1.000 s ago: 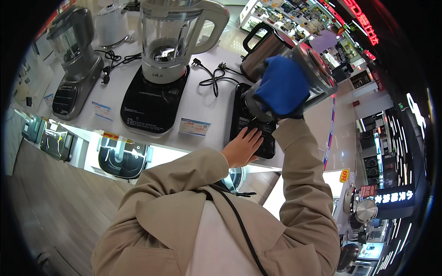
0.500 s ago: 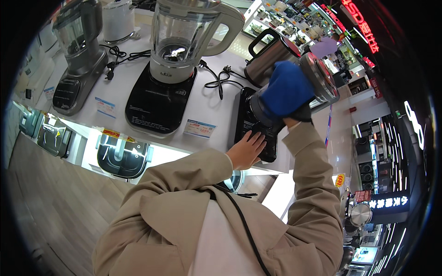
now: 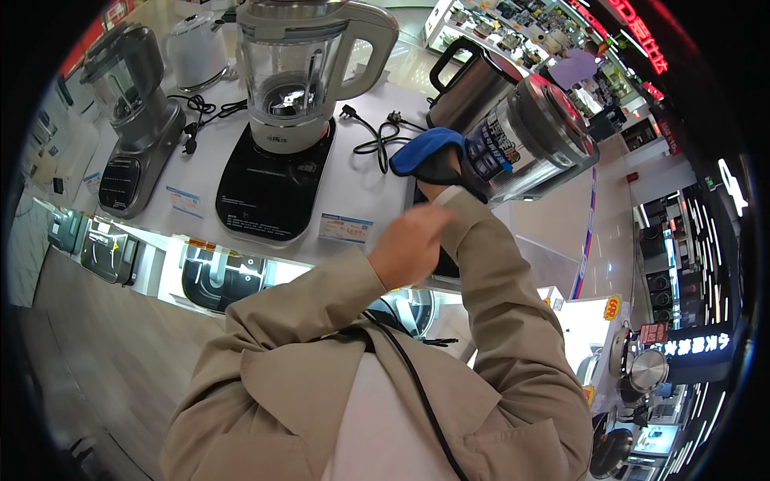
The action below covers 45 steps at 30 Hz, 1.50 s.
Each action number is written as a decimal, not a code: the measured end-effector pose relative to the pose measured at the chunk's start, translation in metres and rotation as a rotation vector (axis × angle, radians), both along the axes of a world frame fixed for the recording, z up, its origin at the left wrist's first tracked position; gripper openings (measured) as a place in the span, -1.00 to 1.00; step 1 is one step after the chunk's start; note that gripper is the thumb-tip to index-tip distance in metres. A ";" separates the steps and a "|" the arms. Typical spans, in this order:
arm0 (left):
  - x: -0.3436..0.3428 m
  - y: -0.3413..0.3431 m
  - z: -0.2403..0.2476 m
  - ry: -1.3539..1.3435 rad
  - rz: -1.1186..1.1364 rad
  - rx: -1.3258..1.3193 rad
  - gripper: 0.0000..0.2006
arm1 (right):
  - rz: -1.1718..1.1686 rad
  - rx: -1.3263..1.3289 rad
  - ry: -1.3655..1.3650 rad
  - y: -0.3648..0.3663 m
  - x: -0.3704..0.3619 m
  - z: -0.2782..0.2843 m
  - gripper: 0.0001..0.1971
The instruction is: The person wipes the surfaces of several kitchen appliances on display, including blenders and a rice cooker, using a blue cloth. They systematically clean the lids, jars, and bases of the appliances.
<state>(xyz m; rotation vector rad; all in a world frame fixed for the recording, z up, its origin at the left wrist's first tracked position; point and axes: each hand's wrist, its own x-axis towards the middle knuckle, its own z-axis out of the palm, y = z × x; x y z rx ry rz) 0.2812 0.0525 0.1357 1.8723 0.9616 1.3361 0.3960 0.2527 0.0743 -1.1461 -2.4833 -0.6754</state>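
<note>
Appliance shop interior, brightly lit.
A white display counter (image 3: 365,180) stood over wood-look flooring (image 3: 104,345); lit shelving (image 3: 682,264) and a red illuminated sign (image 3: 642,36) lined the right side.

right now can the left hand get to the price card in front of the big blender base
Probably yes. The left hand hangs bare and empty just beside the price card at the shelf edge, with nothing between them. The right hand is busy holding the steel jug.

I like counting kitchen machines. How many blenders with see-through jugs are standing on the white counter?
2: a grey blender at the counter's left end, and a big white-handled blender in the middle on its black base. More may be hidden past the edges.
</note>
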 end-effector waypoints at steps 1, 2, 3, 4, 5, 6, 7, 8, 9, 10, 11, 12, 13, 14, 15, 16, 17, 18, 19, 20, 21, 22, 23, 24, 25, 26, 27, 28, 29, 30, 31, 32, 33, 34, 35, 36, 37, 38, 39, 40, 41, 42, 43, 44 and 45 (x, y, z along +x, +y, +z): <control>-0.003 0.010 0.008 -0.040 0.063 0.054 -0.67 | 0.016 -0.073 0.058 -0.005 0.003 -0.007 -0.73; -0.009 0.023 0.003 0.000 0.194 0.076 -0.64 | 0.084 -0.149 0.118 -0.006 -0.010 -0.011 -0.73; -0.003 0.039 -0.007 0.030 0.280 0.104 -0.60 | 0.110 -0.232 0.185 -0.009 -0.006 -0.012 -0.73; 0.005 0.055 -0.017 0.059 0.361 0.134 -0.56 | 0.140 -0.355 0.312 -0.015 0.002 -0.012 -0.73; 0.010 0.074 -0.025 0.072 0.397 0.008 -0.54 | 0.197 -0.491 0.446 -0.021 0.004 -0.011 -0.73; 0.020 0.095 -0.033 0.081 0.419 -0.116 -0.51 | 0.237 -0.623 0.583 -0.028 0.011 -0.011 -0.73; 0.032 0.109 -0.041 0.094 0.437 -0.238 -0.48 | 0.277 -0.744 0.710 -0.035 0.020 -0.012 -0.73; 0.044 0.116 -0.043 0.068 0.478 -0.237 -0.48 | 0.315 -0.849 0.822 -0.045 0.030 -0.008 -0.73; 0.057 0.123 -0.046 0.048 0.511 -0.237 -0.49 | 0.346 -0.936 0.908 -0.056 0.040 -0.004 -0.73; 0.067 0.130 -0.050 0.027 0.544 -0.237 -0.49 | 0.374 -0.955 0.883 -0.066 0.053 0.002 -0.73; 0.074 0.137 -0.056 -0.072 0.559 -0.240 -0.49 | 0.391 -0.963 0.845 -0.078 0.066 0.012 -0.72; 0.073 0.142 -0.061 -0.166 0.583 -0.243 -0.50 | 0.420 -0.913 0.716 -0.091 0.075 0.031 -0.73; 0.070 0.149 -0.068 -0.256 0.610 -0.243 -0.50 | 0.461 -0.857 0.593 -0.103 0.083 0.050 -0.74; 0.062 0.157 -0.078 -0.344 0.663 -0.259 -0.58 | 0.502 -0.806 0.464 -0.117 0.092 0.078 -0.74; 0.060 0.165 -0.084 -0.351 0.775 -0.303 -0.65 | 0.522 -0.754 0.337 -0.127 0.106 0.095 -0.75; 0.055 0.168 -0.080 -0.444 0.714 -0.424 -0.69 | 0.501 -0.794 0.535 -0.131 0.121 0.100 -0.76; 0.051 0.170 -0.069 -0.528 0.656 -0.542 -0.72 | 0.484 -0.826 0.739 -0.135 0.138 0.102 -0.76; 0.051 0.167 -0.045 -0.557 0.674 -0.566 -0.77 | 0.458 -0.851 0.940 -0.137 0.155 0.101 -0.76; 0.048 0.178 -0.041 -0.648 0.647 -0.478 -0.77 | 0.400 -0.778 1.249 -0.135 0.170 0.092 -0.79; 0.054 0.171 -0.005 -0.777 0.593 -0.503 -0.78 | 0.402 -0.630 1.413 -0.132 0.185 0.090 -0.79; 0.050 0.175 0.010 -0.774 0.572 -0.356 -0.78 | 0.301 -0.474 1.464 -0.127 0.198 0.084 -0.78; 0.053 0.171 0.035 -0.778 0.475 -0.325 -0.77 | 0.238 -0.354 1.482 -0.121 0.208 0.085 -0.77; 0.049 0.179 0.043 -0.798 0.418 -0.261 -0.76 | 0.214 -0.248 1.508 -0.111 0.210 0.088 -0.75; 0.045 0.191 0.048 -0.808 0.342 -0.262 -0.73 | 0.274 -0.171 1.545 -0.101 0.209 0.093 -0.72; 0.040 0.205 0.050 -0.786 0.229 -0.281 -0.72 | 0.226 -0.102 1.572 -0.090 0.201 0.099 -0.68; 0.034 0.218 0.053 -0.765 0.117 -0.302 -0.71 | 0.177 -0.034 1.595 -0.077 0.193 0.107 -0.62; 0.031 0.230 0.058 -0.742 -0.003 -0.321 -0.69 | 0.219 -0.092 1.584 -0.051 0.201 0.096 -0.63; 0.027 0.247 0.052 -0.788 -0.130 -0.397 -0.69 | 0.261 -0.142 1.573 -0.020 0.212 0.078 -0.64; 0.018 0.262 0.038 -0.839 -0.250 -0.471 -0.69 | 0.261 -0.186 1.553 -0.013 0.208 0.072 -0.64; 0.012 0.279 0.024 -0.882 -0.367 -0.556 -0.68 | 0.257 -0.224 1.531 -0.007 0.206 0.067 -0.64; 0.006 0.291 0.010 -0.918 -0.453 -0.633 -0.68 | 0.211 -0.252 1.500 -0.010 0.188 0.072 -0.63; 0.010 0.295 0.002 -0.939 -0.508 -0.684 -0.68 | 0.207 -0.196 1.516 -0.012 0.183 0.073 -0.66; 0.012 0.297 -0.006 -0.941 -0.526 -0.721 -0.68 | 0.176 -0.192 1.503 -0.012 0.182 0.073 -0.64; 0.014 0.300 -0.012 -0.930 -0.524 -0.748 -0.68 | 0.147 -0.190 1.491 -0.011 0.181 0.074 -0.63; 0.018 0.299 -0.017 -0.912 -0.505 -0.766 -0.68 | 0.115 -0.196 1.472 -0.013 0.182 0.072 -0.62; 0.020 0.297 -0.021 -0.885 -0.470 -0.772 -0.68 | 0.106 -0.205 1.477 -0.011 0.184 0.071 -0.63; 0.022 0.296 -0.024 -0.849 -0.428 -0.776 -0.68 | 0.091 -0.204 1.462 -0.011 0.186 0.070 -0.63; 0.026 0.294 -0.023 -0.806 -0.381 -0.773 -0.68 | 0.076 -0.199 1.448 -0.011 0.188 0.070 -0.63; 0.029 0.293 -0.020 -0.760 -0.332 -0.755 -0.68 | 0.062 -0.195 1.434 -0.012 0.190 0.070 -0.63; 0.029 0.293 -0.016 -0.715 -0.287 -0.728 -0.68 | 0.064 -0.204 1.435 -0.013 0.191 0.070 -0.63; 0.030 0.293 -0.004 -0.667 -0.247 -0.685 -0.68 | 0.066 -0.209 1.442 -0.014 0.191 0.071 -0.63; 0.028 0.294 0.012 -0.624 -0.213 -0.628 -0.68 | 0.074 -0.215 1.450 -0.014 0.190 0.072 -0.63; 0.026 0.296 0.030 -0.584 -0.187 -0.569 -0.68 | 0.088 -0.214 1.466 -0.013 0.188 0.071 -0.62; 0.028 0.297 0.052 -0.548 -0.186 -0.512 -0.68 | 0.098 -0.204 1.480 -0.012 0.188 0.070 -0.62; 0.028 0.298 0.071 -0.513 -0.181 -0.459 -0.68 | 0.112 -0.201 1.495 -0.011 0.187 0.068 -0.61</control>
